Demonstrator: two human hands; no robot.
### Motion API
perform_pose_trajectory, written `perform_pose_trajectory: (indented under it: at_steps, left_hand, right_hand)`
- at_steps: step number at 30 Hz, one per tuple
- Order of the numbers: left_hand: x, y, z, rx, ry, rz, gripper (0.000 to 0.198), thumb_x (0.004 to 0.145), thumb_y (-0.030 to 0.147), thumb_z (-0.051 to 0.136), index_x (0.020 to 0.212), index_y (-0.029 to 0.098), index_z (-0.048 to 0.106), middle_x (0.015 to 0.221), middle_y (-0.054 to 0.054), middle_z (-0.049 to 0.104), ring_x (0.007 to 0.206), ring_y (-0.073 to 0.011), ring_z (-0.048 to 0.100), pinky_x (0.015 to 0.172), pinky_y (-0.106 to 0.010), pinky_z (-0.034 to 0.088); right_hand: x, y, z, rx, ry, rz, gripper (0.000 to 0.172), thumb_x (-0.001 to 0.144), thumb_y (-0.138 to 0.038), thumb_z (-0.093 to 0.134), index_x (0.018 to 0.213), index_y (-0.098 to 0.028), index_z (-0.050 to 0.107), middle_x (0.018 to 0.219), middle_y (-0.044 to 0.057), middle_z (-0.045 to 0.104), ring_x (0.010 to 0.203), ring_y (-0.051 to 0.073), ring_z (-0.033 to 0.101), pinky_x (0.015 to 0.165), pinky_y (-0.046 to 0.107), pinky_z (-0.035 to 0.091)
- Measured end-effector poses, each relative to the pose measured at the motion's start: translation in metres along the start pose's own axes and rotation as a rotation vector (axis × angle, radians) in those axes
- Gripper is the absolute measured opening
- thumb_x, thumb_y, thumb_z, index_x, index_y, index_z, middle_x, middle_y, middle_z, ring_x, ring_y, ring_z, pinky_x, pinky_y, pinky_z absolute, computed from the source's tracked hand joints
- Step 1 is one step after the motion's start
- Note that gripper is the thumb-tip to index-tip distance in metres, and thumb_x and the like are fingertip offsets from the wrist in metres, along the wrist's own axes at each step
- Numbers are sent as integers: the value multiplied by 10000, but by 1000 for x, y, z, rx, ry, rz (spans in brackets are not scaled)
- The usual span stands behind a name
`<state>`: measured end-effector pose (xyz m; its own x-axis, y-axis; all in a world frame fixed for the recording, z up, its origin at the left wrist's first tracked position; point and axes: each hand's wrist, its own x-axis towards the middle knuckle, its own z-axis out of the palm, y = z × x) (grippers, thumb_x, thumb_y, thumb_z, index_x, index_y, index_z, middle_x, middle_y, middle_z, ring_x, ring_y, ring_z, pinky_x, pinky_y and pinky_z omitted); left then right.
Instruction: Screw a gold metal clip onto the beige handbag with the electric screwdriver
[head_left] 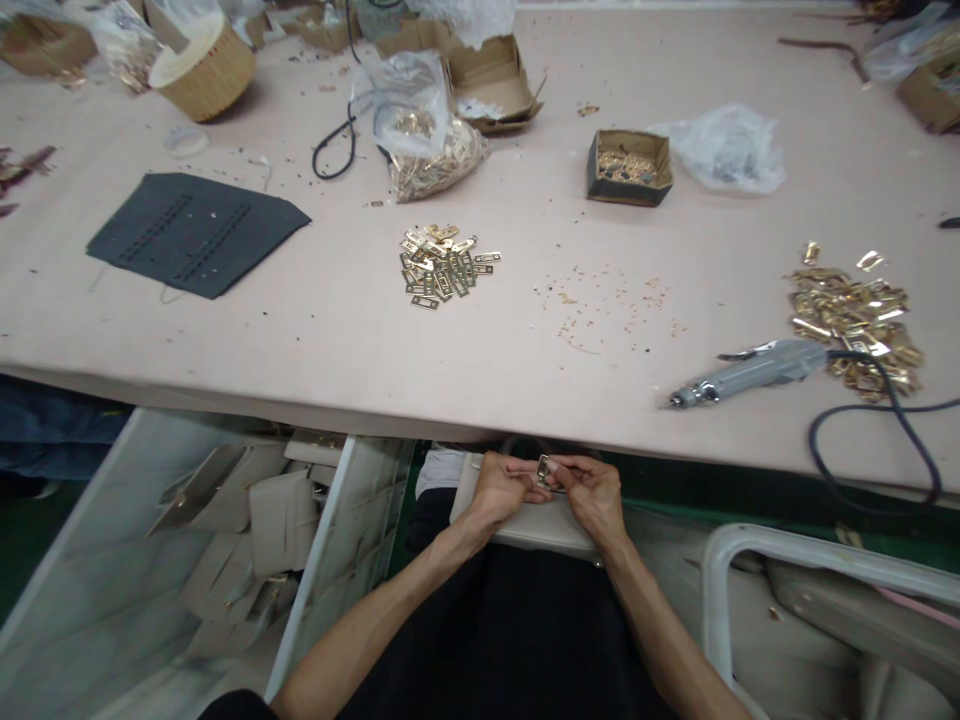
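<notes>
On my lap lies a beige handbag, partly covered by my hands and forearms. My left hand is closed, its fingertips meeting at a small gold-coloured metal bag clasp. From the other side my right hand pinches the same clasp between thumb and fingers, just above the bag. Whether the clasp is attached to the bag is hidden by my fingers. Beyond my hands, on the table, are a pile of flat gold plates and a grey electric screwdriver.
Loose tiny screws are scattered mid-table, before a small cardboard box of them. Gold clasp parts lie at right, by the screwdriver's cable. A dark pad lies left. A white bin of beige pieces stands left of me.
</notes>
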<state>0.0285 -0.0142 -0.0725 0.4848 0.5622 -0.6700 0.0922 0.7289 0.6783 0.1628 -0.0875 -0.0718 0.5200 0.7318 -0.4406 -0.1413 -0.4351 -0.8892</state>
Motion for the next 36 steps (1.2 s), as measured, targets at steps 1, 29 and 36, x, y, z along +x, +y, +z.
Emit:
perform_pose_trajectory:
  at_steps: [1,29,36]
  left_hand:
    - [-1,1,0,-1,-1,0,296,704,182,757,959,39,803,847,-170,797,646,-237,763,658,-319,647]
    - [-2,4,2,129,23,61,459,642,498,855,721,62,734,462,-92,658,373,-157,600,402,-221,482]
    - [7,-6,-8,56,22,76,547,569,576,872,761,77,759,737,-144,764,459,-166,656,423,-227,492]
  right_hand:
    - [0,1,0,1,-2,0,363,739,-467,808,925,-156,806,793,113,766,668,247,724,603,302,577]
    - [-7,-18,8,-65,-4,-118,320,765,-468,782,862,-163,790,739,92,745,632,252,699,577,327,561]
    - [-40,-94,-34,-428,364,-727,183,921,-327,657,806,-194,710,670,21,637,567,144,575,584,256,469]
